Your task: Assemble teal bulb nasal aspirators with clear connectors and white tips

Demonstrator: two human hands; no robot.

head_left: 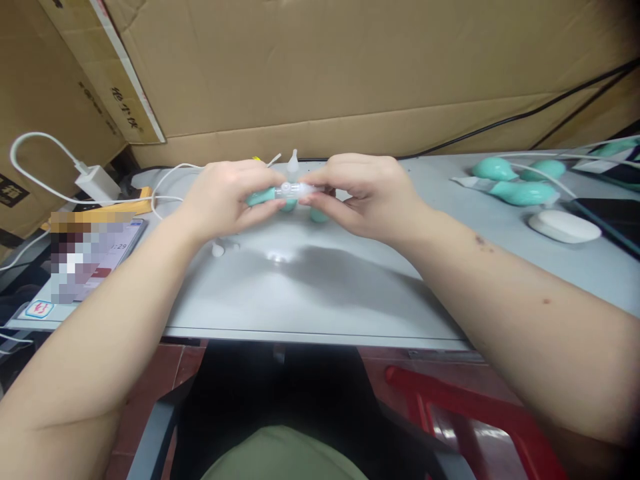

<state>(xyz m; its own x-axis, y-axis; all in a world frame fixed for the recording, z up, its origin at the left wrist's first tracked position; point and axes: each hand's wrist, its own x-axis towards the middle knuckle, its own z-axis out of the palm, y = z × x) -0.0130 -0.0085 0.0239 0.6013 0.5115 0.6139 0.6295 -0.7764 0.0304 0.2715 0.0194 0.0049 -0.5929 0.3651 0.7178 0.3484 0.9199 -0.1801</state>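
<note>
My left hand [233, 197] is closed around a mint-green squeeze bulb [263, 197], which looks like a nasal aspirator. From the bulb a clear plastic connector [286, 191] points toward my right hand [367, 193]. The right fingers pinch a whitish soft tip [306, 190] at the connector's end; they partly hide it. Just behind, a translucent pointed nozzle [293, 164] stands upright, with green below it. More green shows on another bulb [319, 215] under my right fingers. Small white parts [217, 250] lie near my left wrist.
Several mint-green bulbs [525, 192] lie at the right, some in clear wrapping, beside a white oval case [564, 227]. A phone [113, 257] and white charger [97, 185] with cables are at the left. Cardboard [350, 67] walls the back. A red stool [480, 400] stands below the table edge.
</note>
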